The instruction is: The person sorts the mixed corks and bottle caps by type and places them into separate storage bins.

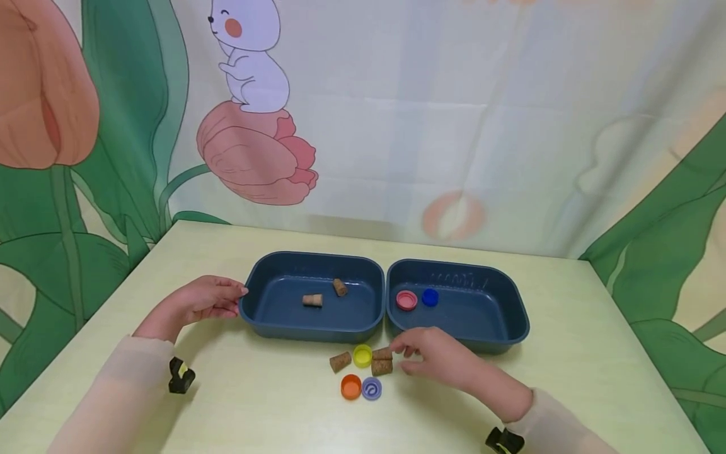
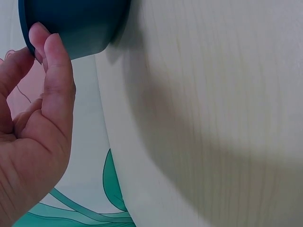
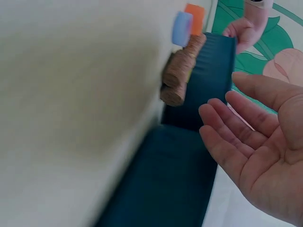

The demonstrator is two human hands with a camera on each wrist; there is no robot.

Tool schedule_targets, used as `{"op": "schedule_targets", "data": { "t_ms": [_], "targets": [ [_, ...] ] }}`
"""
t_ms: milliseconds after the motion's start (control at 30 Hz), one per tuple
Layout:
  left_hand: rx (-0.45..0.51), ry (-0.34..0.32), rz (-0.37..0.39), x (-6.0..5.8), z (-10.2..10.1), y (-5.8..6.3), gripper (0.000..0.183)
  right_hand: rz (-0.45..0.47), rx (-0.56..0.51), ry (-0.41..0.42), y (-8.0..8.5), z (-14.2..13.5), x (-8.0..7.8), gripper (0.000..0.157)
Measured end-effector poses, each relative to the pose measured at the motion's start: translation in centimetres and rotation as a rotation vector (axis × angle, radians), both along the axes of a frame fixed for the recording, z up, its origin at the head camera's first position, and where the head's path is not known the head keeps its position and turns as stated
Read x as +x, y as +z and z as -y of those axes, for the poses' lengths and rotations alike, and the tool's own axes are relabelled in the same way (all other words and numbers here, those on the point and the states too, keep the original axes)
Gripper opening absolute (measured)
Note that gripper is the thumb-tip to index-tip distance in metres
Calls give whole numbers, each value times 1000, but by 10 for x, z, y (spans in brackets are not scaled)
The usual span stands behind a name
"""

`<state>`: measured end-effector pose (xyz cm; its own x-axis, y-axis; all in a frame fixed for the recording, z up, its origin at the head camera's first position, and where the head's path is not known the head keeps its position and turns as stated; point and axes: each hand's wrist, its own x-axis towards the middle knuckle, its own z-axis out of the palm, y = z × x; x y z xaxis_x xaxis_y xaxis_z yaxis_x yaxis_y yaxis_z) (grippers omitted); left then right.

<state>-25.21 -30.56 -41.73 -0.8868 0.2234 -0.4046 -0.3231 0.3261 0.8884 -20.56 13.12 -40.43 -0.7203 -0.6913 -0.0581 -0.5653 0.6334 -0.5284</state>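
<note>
At the left, my left hand (image 1: 210, 297) pinches the rim of the left blue tray (image 1: 346, 315) between thumb and fingers; the left wrist view shows the fingertips on the tray's outer wall (image 2: 90, 38). Two corks (image 1: 312, 301) lie inside that tray. My right hand (image 1: 437, 356), fingers loosely bent and holding nothing, hovers just right of two corks (image 1: 382, 367) lying side by side in front of the trays. A third cork (image 1: 340, 362), a yellow bottle cap (image 1: 363, 356), an orange cap (image 1: 351, 386) and a purple cap (image 1: 371, 388) are grouped beside them.
The right blue tray (image 1: 471, 318) stands against the left one and contains a pink cap (image 1: 406, 300) and a dark blue cap (image 1: 430, 297). Behind the pale wooden table (image 1: 272, 403) hangs a printed curtain (image 1: 363, 126).
</note>
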Motion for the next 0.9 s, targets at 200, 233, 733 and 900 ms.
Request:
{"op": "schedule_targets", "data": {
  "t_ms": [200, 233, 733, 900],
  "targets": [
    [-3, 10, 5, 0, 0, 2, 36, -23, -14, -11, -13, 0, 3, 25],
    [-2, 12, 7, 0, 0, 2, 35, -27, -18, -8, -15, 0, 3, 26],
    [4, 17, 18, 0, 1, -1, 33, -85, -23, -28, -35, 8, 2, 23],
    [7, 6, 13, -1, 0, -1, 34, -98, -15, -53, -39, 13, 0, 22]
  ]
}}
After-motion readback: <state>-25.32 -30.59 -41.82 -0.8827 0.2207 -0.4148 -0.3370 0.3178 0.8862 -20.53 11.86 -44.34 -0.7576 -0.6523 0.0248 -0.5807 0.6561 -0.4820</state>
